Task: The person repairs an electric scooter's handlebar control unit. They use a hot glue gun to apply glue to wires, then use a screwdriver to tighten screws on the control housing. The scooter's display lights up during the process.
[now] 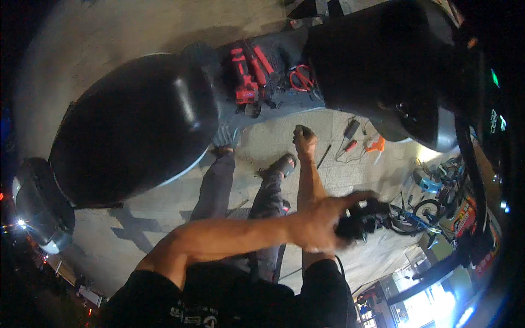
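Note:
My left hand (320,221) crosses over my right forearm, blurred by motion. Its fingers are wrapped round a black object (363,218) with shiny parts, whose kind I cannot make out. Farther ahead, my right hand (304,141) is closed into a fist, dark at the fingers; whether anything is inside is hidden. Before me stands a dark scooter with a long black seat (136,131). On its grey footboard (279,112) lie a red-and-black power tool (246,82), a red-handled tool (258,68) and red-handled pliers or scissors (301,78).
On the pale floor beyond my right hand lie an orange glue gun (376,145), a small red tool (350,146) with a cord, and a dark box (351,128). A blue bicycle (421,218) is at the right. My sandalled foot (285,164) is near the scooter.

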A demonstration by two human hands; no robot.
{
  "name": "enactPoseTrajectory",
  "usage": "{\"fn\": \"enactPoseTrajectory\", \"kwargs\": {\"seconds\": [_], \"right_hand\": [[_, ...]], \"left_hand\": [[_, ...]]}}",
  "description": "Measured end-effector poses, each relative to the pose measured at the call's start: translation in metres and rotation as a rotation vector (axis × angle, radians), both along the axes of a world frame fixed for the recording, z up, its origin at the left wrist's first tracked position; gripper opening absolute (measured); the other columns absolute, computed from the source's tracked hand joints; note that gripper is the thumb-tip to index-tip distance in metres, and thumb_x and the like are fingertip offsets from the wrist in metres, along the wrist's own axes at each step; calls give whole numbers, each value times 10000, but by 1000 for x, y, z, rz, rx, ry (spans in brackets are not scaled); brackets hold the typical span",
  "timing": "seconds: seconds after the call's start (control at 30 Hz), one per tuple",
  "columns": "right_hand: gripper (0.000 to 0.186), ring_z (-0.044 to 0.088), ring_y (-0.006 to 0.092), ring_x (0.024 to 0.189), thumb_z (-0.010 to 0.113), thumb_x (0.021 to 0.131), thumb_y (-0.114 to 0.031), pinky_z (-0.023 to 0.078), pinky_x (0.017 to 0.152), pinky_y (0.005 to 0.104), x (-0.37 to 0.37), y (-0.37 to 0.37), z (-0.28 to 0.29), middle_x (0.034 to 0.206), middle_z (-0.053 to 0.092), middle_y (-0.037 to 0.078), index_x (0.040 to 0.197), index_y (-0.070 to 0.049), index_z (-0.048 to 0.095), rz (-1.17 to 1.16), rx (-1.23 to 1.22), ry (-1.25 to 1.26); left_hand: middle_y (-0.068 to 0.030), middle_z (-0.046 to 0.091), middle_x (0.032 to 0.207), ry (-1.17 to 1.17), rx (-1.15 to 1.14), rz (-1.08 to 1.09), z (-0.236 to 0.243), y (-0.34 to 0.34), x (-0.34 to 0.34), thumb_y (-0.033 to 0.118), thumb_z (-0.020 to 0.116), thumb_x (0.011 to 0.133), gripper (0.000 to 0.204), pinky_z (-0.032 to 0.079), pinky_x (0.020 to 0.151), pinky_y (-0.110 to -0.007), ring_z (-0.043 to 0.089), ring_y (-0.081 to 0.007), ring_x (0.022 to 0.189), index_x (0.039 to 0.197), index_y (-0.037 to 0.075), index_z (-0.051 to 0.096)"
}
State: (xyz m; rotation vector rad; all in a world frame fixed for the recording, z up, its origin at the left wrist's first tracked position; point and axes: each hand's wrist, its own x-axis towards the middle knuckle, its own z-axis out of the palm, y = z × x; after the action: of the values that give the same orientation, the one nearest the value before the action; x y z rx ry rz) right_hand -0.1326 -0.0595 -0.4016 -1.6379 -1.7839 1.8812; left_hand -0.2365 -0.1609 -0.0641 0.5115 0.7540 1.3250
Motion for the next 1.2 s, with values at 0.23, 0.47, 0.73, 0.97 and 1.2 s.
{"fn": "enactPoseTrajectory", "kwargs": {"seconds": [0.23, 0.47, 0.73, 0.97, 1.2], "right_hand": [[216, 637, 378, 679, 646, 855, -256, 508, 622, 431, -99, 40, -57, 812, 688, 154, 885, -46, 684, 454, 1173, 1], [220, 653, 413, 849, 587, 861, -337, 531, 713, 505, -149, 42, -49, 882, 678, 183, 931, -143, 664, 634, 788, -389], [231, 654, 398, 826, 640, 810, -323, 540, 690, 479, -151, 41, -84, 891, 678, 185, 920, -120, 638, 675, 965, -414], [174, 663, 331, 775, 630, 847, -221, 508, 658, 401, -147, 47, -40, 799, 663, 159, 917, -62, 625, 431, 809, 45], [154, 514, 115, 638, 630, 897, -174, 442, 573, 274, -52, 6, 71, 799, 622, 59, 893, -26, 585, -60, -90, 328]], "left_hand": [[-236, 487, 1304, 29, 258, -46, -18, 23, -23, 88, 704, 759, 879, 420, 968, -400, 540, -373, 1151, 1471, 62, 189], [-269, 411, 1387, 78, 245, -121, -31, 38, -26, 142, 723, 767, 899, 384, 1033, -415, 487, -388, 1232, 1476, 44, 178], [-268, 360, 1442, 77, 280, -122, -35, 44, -36, 148, 720, 769, 928, 351, 1075, -420, 436, -387, 1292, 1489, 21, 150], [-257, 410, 1399, 94, 226, -112, -30, 44, -28, 135, 728, 758, 923, 392, 1031, -410, 489, -357, 1244, 1485, 31, 170], [-205, 504, 1317, 178, 124, 91, -39, 28, -7, 171, 776, 752, 916, 387, 1036, -357, 506, -291, 1225, 1469, 39, 222]]}}
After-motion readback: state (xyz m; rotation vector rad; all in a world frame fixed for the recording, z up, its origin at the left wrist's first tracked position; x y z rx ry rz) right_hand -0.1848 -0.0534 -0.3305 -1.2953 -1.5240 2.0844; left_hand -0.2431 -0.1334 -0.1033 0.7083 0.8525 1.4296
